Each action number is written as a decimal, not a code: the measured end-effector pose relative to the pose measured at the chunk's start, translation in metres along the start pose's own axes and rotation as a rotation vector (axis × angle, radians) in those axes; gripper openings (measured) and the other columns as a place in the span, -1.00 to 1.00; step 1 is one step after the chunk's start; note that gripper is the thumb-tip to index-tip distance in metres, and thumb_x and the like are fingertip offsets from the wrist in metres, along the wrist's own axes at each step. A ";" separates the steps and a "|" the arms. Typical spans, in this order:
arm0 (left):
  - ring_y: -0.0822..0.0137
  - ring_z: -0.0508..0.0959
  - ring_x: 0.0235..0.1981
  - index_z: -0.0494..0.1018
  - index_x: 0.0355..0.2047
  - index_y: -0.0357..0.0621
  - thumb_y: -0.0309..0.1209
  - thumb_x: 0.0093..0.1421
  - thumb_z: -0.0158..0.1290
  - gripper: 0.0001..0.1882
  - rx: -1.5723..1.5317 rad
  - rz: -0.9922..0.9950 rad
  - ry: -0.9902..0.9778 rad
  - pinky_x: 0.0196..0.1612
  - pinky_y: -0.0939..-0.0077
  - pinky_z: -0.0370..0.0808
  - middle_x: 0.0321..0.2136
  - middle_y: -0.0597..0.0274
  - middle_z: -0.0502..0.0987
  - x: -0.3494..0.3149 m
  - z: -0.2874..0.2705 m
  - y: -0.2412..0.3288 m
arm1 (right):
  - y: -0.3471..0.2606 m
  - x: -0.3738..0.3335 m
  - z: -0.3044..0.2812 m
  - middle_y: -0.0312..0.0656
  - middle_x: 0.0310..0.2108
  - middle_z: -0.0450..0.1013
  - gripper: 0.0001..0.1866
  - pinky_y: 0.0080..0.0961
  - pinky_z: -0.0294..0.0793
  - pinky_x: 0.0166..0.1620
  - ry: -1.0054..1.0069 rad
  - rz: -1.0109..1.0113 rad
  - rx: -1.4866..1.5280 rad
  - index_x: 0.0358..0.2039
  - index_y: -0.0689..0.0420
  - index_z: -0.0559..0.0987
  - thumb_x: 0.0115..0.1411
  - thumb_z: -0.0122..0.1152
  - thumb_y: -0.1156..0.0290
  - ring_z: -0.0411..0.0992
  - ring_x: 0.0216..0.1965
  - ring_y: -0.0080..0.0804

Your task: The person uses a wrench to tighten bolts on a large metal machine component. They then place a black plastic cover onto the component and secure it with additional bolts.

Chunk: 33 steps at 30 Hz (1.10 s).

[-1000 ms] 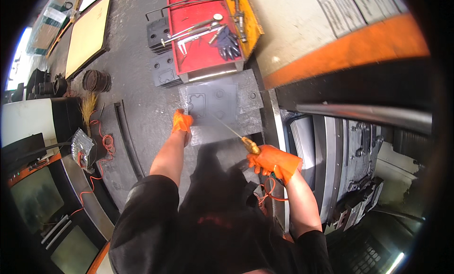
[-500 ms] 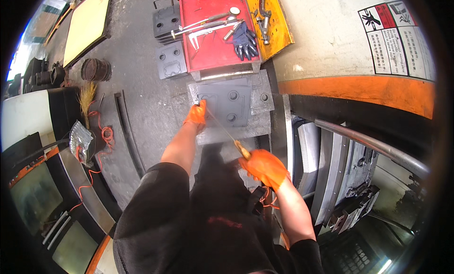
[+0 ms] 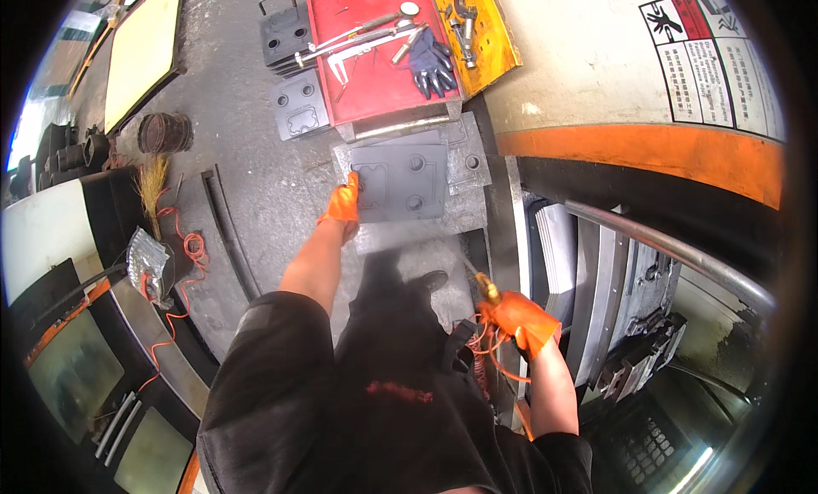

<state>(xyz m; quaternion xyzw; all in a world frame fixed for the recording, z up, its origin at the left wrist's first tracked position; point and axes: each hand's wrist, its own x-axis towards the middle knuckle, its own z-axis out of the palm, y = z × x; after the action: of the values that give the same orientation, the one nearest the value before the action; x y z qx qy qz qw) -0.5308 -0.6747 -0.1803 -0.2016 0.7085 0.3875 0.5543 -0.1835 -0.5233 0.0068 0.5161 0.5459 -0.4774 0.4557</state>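
Note:
My left hand [image 3: 342,202], in an orange glove, grips the left edge of a flat grey plate [image 3: 394,206] with round holes and a grooved outline. The plate lies over other plates in front of the red cart. Off to the lower right, my right hand [image 3: 527,322], also gloved in orange, is closed round a brass air blow gun [image 3: 486,287]. Its thin nozzle points up and left, apart from the plate. Orange hose [image 3: 503,375] hangs just below that hand. The glove hides the gun's handle.
Calipers [image 3: 341,61], a dial gauge [image 3: 409,9] and dark gloves [image 3: 430,63] lie on the red cart [image 3: 375,102]. Stacked plates [image 3: 300,109] stand left of it, a yellow tray [image 3: 490,55] right. A metal bar [image 3: 665,247] juts from the right-hand machine.
My right hand has swung right and nearer to me with the blow gun, its nozzle moving away from the plate. My left hand keeps its grip on the plate's edge.

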 end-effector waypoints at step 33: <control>0.31 0.53 -0.27 0.61 0.03 -0.06 0.02 0.21 0.05 -0.46 0.472 0.098 -0.036 -0.07 0.35 0.37 -0.21 0.26 0.62 0.048 -0.006 -0.011 | -0.031 -0.027 -0.017 -0.20 -0.54 0.57 -0.60 -0.47 0.40 -0.56 0.043 0.005 0.135 -0.33 0.17 0.64 0.37 0.16 0.05 0.44 -0.65 -0.44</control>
<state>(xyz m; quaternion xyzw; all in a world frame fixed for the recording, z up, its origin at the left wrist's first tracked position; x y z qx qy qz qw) -0.5416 -0.6792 -0.2282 -0.0250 0.7783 0.2412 0.5792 -0.2129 -0.5102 0.0377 0.5571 0.5209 -0.5010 0.4090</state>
